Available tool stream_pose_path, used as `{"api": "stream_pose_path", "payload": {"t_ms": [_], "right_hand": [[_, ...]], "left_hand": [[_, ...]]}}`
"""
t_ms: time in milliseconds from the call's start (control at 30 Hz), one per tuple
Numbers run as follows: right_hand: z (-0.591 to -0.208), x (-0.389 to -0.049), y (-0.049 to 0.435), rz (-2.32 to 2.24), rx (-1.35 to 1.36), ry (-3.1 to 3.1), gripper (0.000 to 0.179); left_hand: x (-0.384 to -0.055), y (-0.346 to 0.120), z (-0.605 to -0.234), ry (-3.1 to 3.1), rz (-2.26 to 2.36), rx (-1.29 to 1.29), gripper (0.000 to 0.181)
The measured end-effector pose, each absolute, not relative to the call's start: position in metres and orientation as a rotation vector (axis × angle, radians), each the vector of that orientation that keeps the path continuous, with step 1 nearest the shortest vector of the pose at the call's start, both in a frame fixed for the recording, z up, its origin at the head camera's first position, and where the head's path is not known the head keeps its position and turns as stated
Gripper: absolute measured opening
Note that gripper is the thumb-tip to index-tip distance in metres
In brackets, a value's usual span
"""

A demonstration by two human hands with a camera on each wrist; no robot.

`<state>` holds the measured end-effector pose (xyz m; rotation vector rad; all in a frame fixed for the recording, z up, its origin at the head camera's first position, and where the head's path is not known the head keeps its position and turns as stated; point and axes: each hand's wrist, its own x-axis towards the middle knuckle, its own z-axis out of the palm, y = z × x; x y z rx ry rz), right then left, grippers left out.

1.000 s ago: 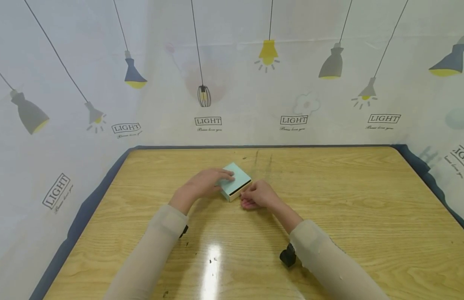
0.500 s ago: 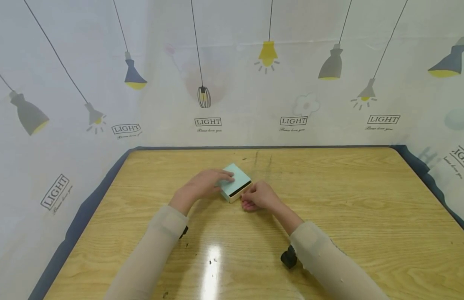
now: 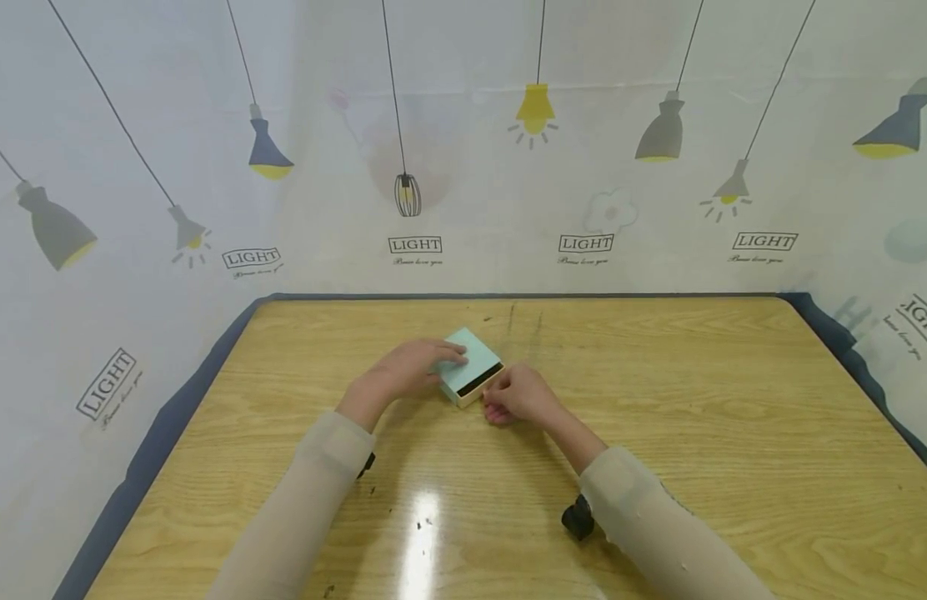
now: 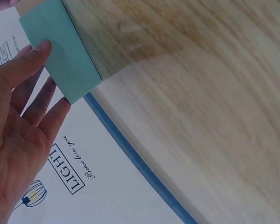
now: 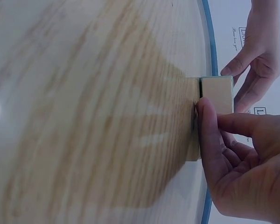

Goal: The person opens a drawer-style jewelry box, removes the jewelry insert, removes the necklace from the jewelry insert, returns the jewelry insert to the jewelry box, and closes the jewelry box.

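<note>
A pale green box [image 3: 478,352] with a cream drawer [image 5: 218,93] lies on the wooden table. A dark gap shows between sleeve and drawer in the head view. My left hand [image 3: 403,367] holds the sleeve, its thumb [image 4: 39,49] on one green side and other fingers around the far edges. At the drawer's cream end, my right hand [image 3: 525,393] pinches with thumb and index finger [image 5: 206,109]; what exactly sits between those fingertips is hidden. The drawer's inside cannot be seen.
The wooden table [image 3: 696,400] reaches to a white curtain [image 3: 493,192] printed with lamps, with a dark blue band along the edge. A black wrist device [image 3: 578,518] hangs under the right sleeve. Light glares on the table [image 3: 422,533] near the front.
The dark gap between sleeve and drawer has widened slightly as the drawer slid a little toward the lower right with my right hand. My left hand stays on the sleeve.
</note>
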<state>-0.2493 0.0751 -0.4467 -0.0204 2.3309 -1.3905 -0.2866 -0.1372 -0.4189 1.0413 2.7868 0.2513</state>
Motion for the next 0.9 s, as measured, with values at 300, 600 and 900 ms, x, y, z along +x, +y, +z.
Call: {"api": "stream_pose_path", "payload": {"t_ms": [300,600,900], "right_hand": [[-0.4483,-0.2483,0.0757,-1.386,-0.035,2.347,0.016],[-0.4474,-0.2464,0.0771,-1.398,-0.07,2.35,0.016],[-0.4471,-0.2459,0.0784,-1.395,-0.081,2.346,0.017]], "left_hand": [[-0.2862,-0.137,-0.4183,2.772,0.264,1.021,0.045],[-0.2869,-0.1371,-0.4193,2.776,0.27,1.009,0.046],[-0.2865,-0.1368,-0.419,2.774,0.279,1.018,0.048]]}}
